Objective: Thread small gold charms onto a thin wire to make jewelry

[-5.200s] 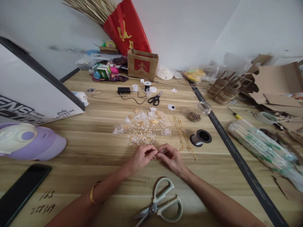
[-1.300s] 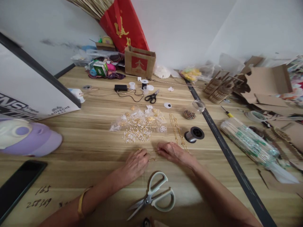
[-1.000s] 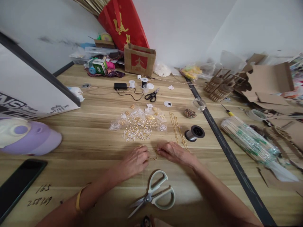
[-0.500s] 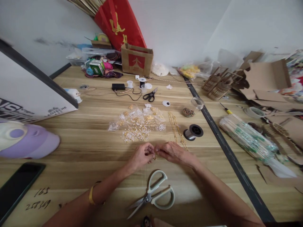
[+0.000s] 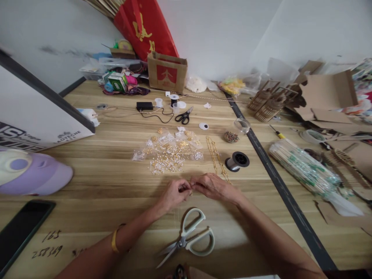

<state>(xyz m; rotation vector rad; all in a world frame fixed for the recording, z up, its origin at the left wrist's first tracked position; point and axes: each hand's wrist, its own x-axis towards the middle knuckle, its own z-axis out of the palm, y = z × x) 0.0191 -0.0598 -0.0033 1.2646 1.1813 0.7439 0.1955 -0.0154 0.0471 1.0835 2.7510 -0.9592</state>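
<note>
Bottom edge: a dark object (image 5: 179,272) is poking in, mostly cut off; identity unclear.
Pale-handled scissors (image 5: 180,243): lying on the surface (image 5: 116,201) just nearer than the hands, handles spread.
Phone (image 5: 24,221): running out of view at left.
Left hand (image 5: 176,192): pinching a small gold piece (image 5: 190,193) at the fingertips; fingers are hiding most of it.
Right hand (image 5: 210,186): meeting the left at the fingertips, fingers curled; its grip is being hidden, cannot tell on what.
Gold chain (image 5: 216,157): lying beyond the right hand, its near end coming close to the wrist.
Wire spool (image 5: 237,161): standing right of the chain.
Beads and packets (image 5: 167,162): lying heaped beyond the left hand; single pieces are blurring together.
White box (image 5: 43,108): cutting across the left side, hiding what is lying behind.
Black scissors (image 5: 184,117): lying beyond the heap.
Red bag (image 5: 145,29): leaning behind a paper bag (image 5: 167,73), its top going out of frame.
</note>
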